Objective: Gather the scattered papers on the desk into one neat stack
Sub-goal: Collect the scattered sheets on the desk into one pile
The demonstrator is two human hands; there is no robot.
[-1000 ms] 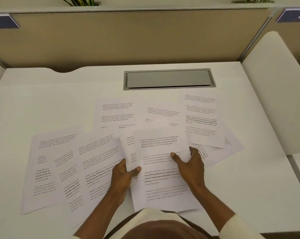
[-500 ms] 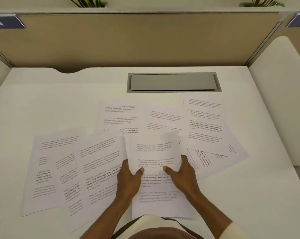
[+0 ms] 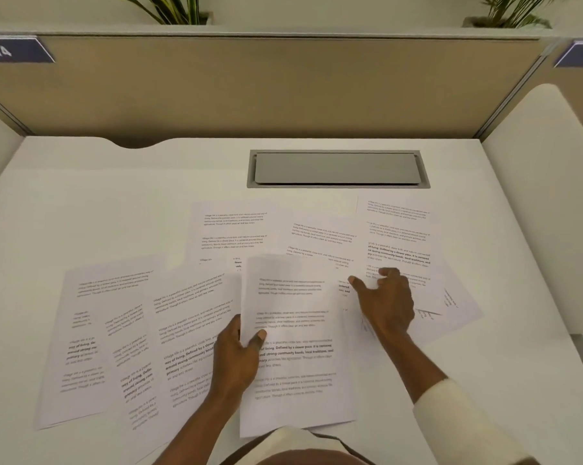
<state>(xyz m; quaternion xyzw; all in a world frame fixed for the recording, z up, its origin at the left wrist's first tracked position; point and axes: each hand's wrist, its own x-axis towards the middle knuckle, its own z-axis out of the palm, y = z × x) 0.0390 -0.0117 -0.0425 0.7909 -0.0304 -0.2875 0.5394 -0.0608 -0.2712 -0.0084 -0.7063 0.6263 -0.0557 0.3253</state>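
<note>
Several printed white sheets lie spread over the white desk (image 3: 82, 203). My left hand (image 3: 238, 355) pinches the left edge of the centre sheet (image 3: 293, 357), thumb on top, lifting it slightly. My right hand (image 3: 385, 302) is off that sheet, fingers spread and resting on the overlapping papers at the right (image 3: 397, 239). More sheets fan out at the left (image 3: 92, 333) and left of centre (image 3: 189, 317). Two others lie farther back (image 3: 231, 233).
A grey cable-tray lid (image 3: 337, 168) is set into the desk behind the papers. A tan partition (image 3: 283, 88) closes the back, with plants above it. A white side panel (image 3: 545, 203) stands at the right. Label 474 is at the upper left.
My right hand has left the centre sheet and moved right and back onto the right-hand papers. My left hand still holds the centre sheet's left edge.
</note>
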